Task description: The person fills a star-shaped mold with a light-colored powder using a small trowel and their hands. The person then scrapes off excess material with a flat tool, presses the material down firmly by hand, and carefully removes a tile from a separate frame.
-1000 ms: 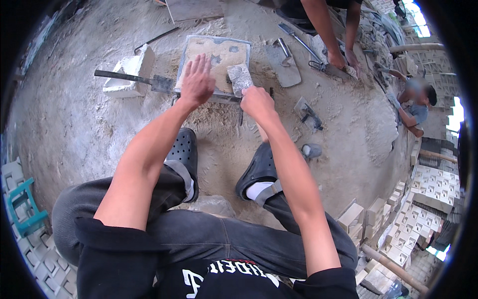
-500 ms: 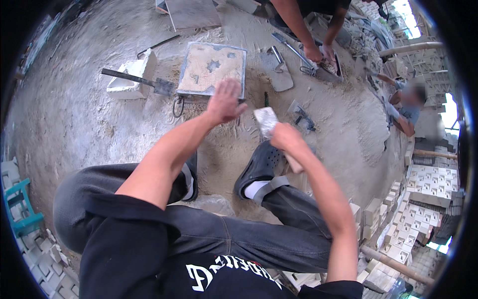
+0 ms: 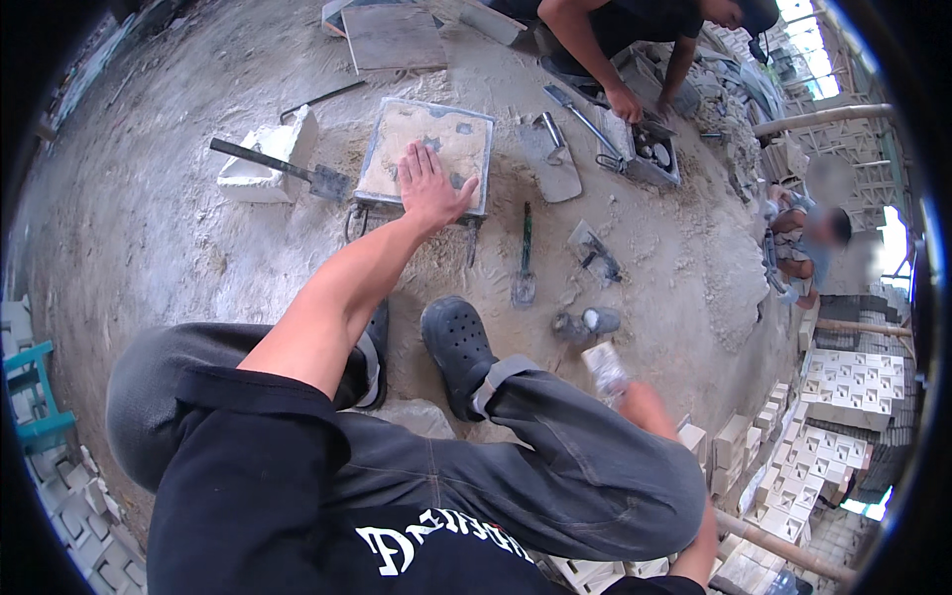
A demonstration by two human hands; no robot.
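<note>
1. Grey-rimmed, in head view: square mould point(image 3: 490, 164), flat on the ground beyond the dark shoes point(image 3: 458, 342), filled with tan sand point(image 3: 402, 134); dark shapes showing in its surface.
2. Laid palm-down over the sand: left hand point(image 3: 431, 188), spread flat, fingers fairly close together, thumb out to the right, nothing gripped.
3. Curled round the near end of a pale, flat-ended tool point(image 3: 603, 369): right hand point(image 3: 645, 407), low at right, beside the bent right knee, well apart from the mould. Blurred; cannot tell how each finger sits.
4. Left of mould: dark-handled trowel point(image 3: 321, 182), handle across a white block point(image 3: 266, 164), blade near the mould's side.
5. Right of mould: broad metal scraper point(image 3: 551, 169). Nearer: green-handled tool point(image 3: 526, 253), flat float point(image 3: 595, 256), two round grey containers point(image 3: 601, 319), these just beyond the pale tool.
6. Upper right: co-worker's hands point(image 3: 625, 102) at a metal box point(image 3: 650, 174). Lower right: stacked pale blocks point(image 3: 843, 382).
7. Far left: teal stool point(image 3: 38, 397).
</note>
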